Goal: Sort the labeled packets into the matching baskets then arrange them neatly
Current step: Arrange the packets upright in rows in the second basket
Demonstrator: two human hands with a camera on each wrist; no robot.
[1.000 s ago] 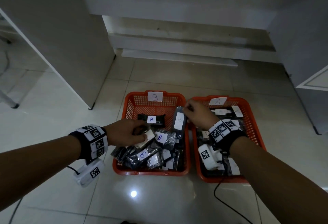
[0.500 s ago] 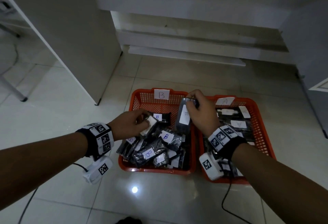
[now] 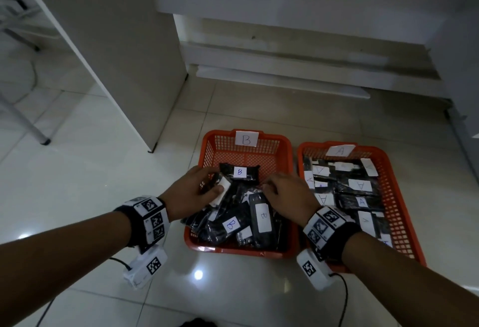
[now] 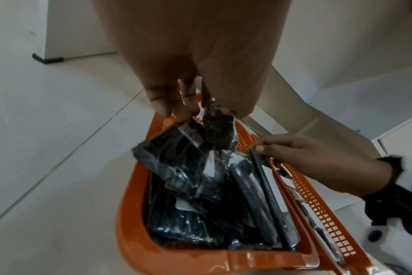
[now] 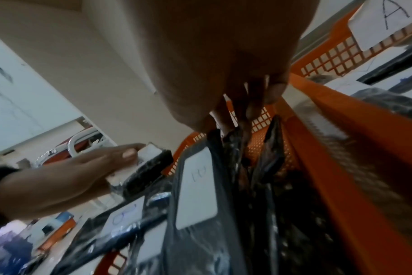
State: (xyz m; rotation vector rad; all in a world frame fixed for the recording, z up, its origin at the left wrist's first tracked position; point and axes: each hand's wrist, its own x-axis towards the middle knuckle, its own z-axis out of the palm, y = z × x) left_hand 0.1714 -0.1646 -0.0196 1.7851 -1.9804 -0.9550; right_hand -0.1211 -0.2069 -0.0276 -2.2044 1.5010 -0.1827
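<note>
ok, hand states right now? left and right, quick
Left hand: fingers curled round a black packet with a white label, over basket B.
Right hand: fingers pinching the top edge of an upright B packet.

Black labeled packets (image 3: 234,219) heaped in orange baskets (image 3: 259,251)

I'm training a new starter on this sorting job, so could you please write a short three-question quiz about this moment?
1. True or false: both hands are over the basket labelled B.
2. Which hand grips a packet with a white label at the left of that basket? (a) left hand (b) right hand
3. Fill in: the packets in the right-hand basket show labels with the letter ___.

Key
1. True.
2. (a); the right hand pinches the top edge of an upright packet near the basket's right wall.
3. A.
</note>
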